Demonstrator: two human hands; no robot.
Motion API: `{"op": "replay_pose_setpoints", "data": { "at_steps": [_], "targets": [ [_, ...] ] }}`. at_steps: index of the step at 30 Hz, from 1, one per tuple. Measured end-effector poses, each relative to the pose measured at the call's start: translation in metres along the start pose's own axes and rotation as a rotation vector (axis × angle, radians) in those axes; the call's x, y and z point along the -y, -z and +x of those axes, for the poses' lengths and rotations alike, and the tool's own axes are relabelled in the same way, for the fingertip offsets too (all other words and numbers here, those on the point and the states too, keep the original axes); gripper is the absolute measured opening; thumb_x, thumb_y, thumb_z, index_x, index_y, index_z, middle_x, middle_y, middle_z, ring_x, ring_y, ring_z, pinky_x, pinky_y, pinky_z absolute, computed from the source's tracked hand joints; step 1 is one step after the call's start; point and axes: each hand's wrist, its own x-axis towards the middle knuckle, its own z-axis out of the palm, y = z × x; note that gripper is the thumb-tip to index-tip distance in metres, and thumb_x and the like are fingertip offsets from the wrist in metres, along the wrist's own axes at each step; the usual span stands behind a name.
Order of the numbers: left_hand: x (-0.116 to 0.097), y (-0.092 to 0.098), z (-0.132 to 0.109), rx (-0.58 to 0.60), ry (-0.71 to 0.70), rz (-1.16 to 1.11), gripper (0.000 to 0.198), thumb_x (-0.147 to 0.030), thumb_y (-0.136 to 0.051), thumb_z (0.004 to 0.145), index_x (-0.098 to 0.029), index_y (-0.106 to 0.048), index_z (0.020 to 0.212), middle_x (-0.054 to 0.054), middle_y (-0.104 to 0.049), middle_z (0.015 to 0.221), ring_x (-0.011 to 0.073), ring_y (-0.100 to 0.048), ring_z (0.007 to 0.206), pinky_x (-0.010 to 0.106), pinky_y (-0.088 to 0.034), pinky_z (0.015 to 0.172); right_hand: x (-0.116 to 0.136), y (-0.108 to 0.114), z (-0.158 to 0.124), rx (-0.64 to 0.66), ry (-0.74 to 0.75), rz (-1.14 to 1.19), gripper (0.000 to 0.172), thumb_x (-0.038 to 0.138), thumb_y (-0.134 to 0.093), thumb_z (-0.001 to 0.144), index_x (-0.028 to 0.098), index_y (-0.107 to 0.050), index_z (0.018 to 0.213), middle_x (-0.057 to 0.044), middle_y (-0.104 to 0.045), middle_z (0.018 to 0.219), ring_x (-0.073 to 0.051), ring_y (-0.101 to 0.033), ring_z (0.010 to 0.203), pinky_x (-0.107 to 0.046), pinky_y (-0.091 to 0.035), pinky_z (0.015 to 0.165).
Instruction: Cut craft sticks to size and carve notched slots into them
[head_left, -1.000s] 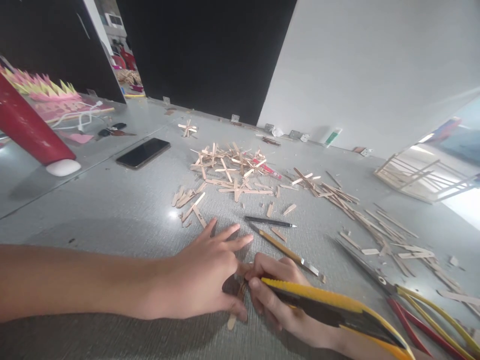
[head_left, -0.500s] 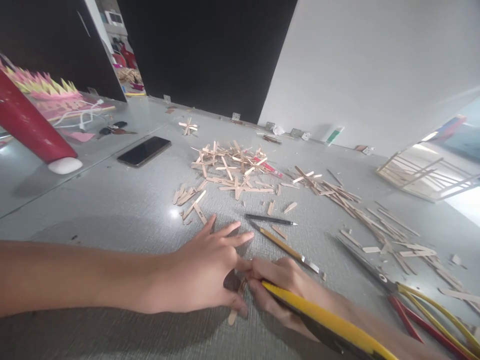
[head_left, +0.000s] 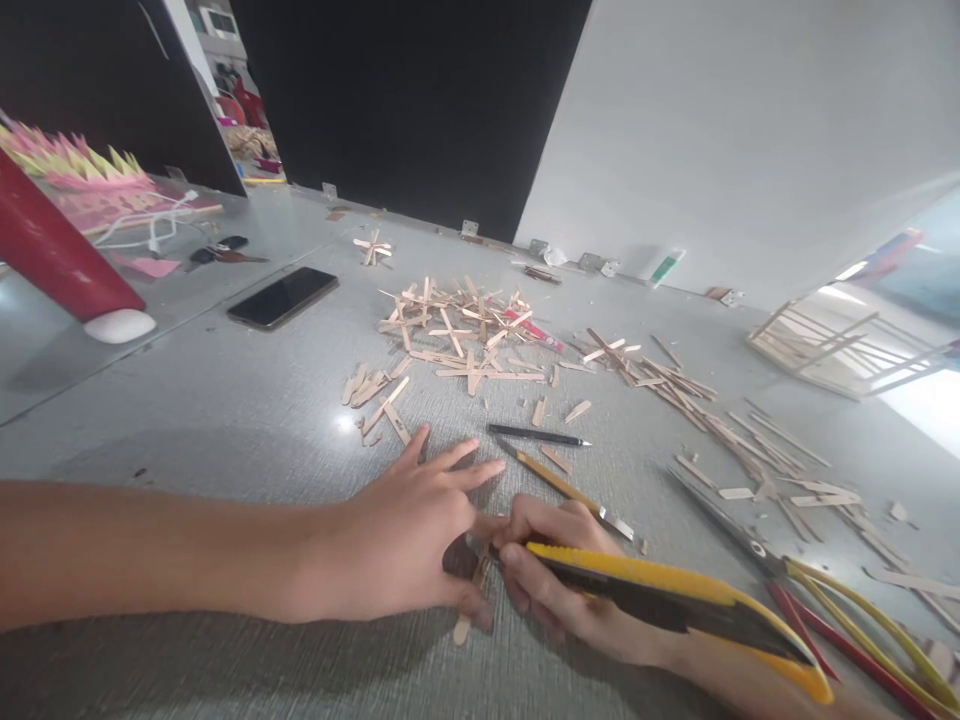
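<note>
In the head view, a wooden craft stick [head_left: 461,630] lies on the table under my left hand [head_left: 420,540]. The thumb and index finger hold it down, while the other fingers spread flat over the tabletop. My right hand [head_left: 559,560] grips a yellow and black utility knife [head_left: 660,590], its handle lying back over the wrist. The front end of the knife meets the stick between my hands; the blade itself is mostly hidden by my fingers. Just beyond the hands lie a black pen-like tool [head_left: 540,435] and a slim knife with a yellow handle [head_left: 562,480].
Behind the hands is a heap of craft sticks [head_left: 465,320], with more strips [head_left: 697,410] trailing right. Scissors with red and yellow handles [head_left: 787,570] lie at the right. A phone [head_left: 285,297] and a red cylinder [head_left: 67,240] are at the left.
The utility knife's handle has swung and tilted to show more of its black side, and my right wrist has turned with it. My left hand stays on the stick. The view has shifted slightly.
</note>
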Motion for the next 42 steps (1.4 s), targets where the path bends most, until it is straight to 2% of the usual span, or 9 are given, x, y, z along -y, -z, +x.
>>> {"op": "replay_pose_setpoints", "data": {
  "at_steps": [8,15,21,25,30,34,37,40,42],
  "targets": [
    [0.003,-0.003,0.0,-0.032,-0.014,-0.032,0.042,-0.069,-0.077,0.08,-0.033,-0.081,0.101,0.011,-0.035,0.166,0.046,-0.014,0.156,0.083,-0.002,0.113,0.001,-0.001,0.001,-0.001,-0.009,-0.02,0.031,0.041,-0.051,0.104,0.022,-0.049,0.08,0.007,-0.055,0.052,-0.006,-0.048,0.039,-0.019,-0.036,0.043],
    [0.003,-0.002,0.001,-0.03,-0.017,0.007,0.04,-0.063,-0.085,0.076,-0.042,-0.078,0.109,0.008,-0.037,0.166,0.0468,-0.017,0.155,0.085,-0.007,0.111,0.005,0.001,0.003,0.025,0.011,-0.046,0.031,0.041,-0.046,0.106,0.024,-0.045,0.08,0.008,-0.052,0.052,-0.008,-0.049,0.04,-0.021,-0.035,0.042],
    [0.002,0.002,0.0,-0.023,-0.01,0.028,0.041,-0.068,-0.08,0.078,-0.037,-0.08,0.105,0.01,-0.039,0.165,0.0472,-0.017,0.155,0.084,-0.008,0.112,0.01,0.002,0.003,0.04,-0.019,-0.001,0.036,0.044,-0.043,0.108,0.022,-0.047,0.079,0.007,-0.056,0.053,-0.009,-0.055,0.038,-0.02,-0.041,0.042],
    [0.007,0.001,0.0,-0.021,-0.049,0.013,0.042,-0.067,-0.077,0.082,-0.041,-0.077,0.114,0.007,-0.036,0.166,0.045,-0.018,0.156,0.083,-0.009,0.114,0.008,0.002,0.003,0.002,0.026,-0.017,0.035,0.043,-0.041,0.109,0.022,-0.046,0.081,0.006,-0.059,0.057,-0.007,-0.054,0.036,-0.018,-0.041,0.04],
    [0.014,0.0,0.0,-0.041,-0.038,0.006,0.078,-0.057,-0.083,0.081,-0.037,-0.051,0.149,0.009,-0.038,0.166,0.0429,-0.023,0.155,0.076,-0.011,0.119,0.002,0.001,0.003,-0.1,0.197,-0.159,0.015,0.03,-0.05,0.1,0.022,-0.049,0.086,0.005,-0.059,0.061,-0.008,-0.051,0.045,-0.021,-0.041,0.048],
    [0.013,0.011,-0.005,-0.058,-0.025,0.024,0.053,-0.038,-0.084,0.086,-0.031,-0.062,0.133,0.011,-0.043,0.162,0.0386,-0.036,0.15,0.059,-0.03,0.118,0.002,-0.001,0.002,-0.139,0.294,-0.283,0.005,0.024,-0.05,0.094,0.022,-0.05,0.089,0.006,-0.051,0.061,-0.009,-0.041,0.049,-0.023,-0.034,0.049],
    [0.013,0.019,-0.01,-0.106,0.007,0.025,0.044,-0.029,-0.084,0.083,-0.024,-0.063,0.121,0.011,-0.061,0.139,0.033,-0.056,0.13,0.043,-0.046,0.103,0.004,-0.003,0.001,-0.157,0.311,-0.347,0.006,0.024,-0.048,0.096,0.022,-0.05,0.09,0.007,-0.047,0.061,-0.01,-0.038,0.049,-0.023,-0.031,0.049],
    [0.018,0.024,-0.015,-0.16,0.048,0.031,0.027,-0.026,-0.082,0.082,-0.021,-0.063,0.101,0.005,-0.066,0.11,0.0277,-0.063,0.106,0.036,-0.048,0.087,0.003,-0.004,0.0,-0.166,0.321,-0.387,0.006,0.023,-0.047,0.096,0.023,-0.05,0.09,0.006,-0.047,0.063,-0.01,-0.038,0.05,-0.023,-0.031,0.049],
    [0.023,0.025,-0.018,-0.187,0.076,0.039,0.019,-0.026,-0.081,0.082,-0.02,-0.064,0.09,0.003,-0.064,0.102,0.0261,-0.063,0.099,0.034,-0.046,0.082,0.001,-0.005,-0.001,-0.163,0.326,-0.401,0.007,0.022,-0.046,0.096,0.023,-0.049,0.09,0.006,-0.048,0.064,-0.01,-0.04,0.05,-0.022,-0.032,0.051]
  ]
}}
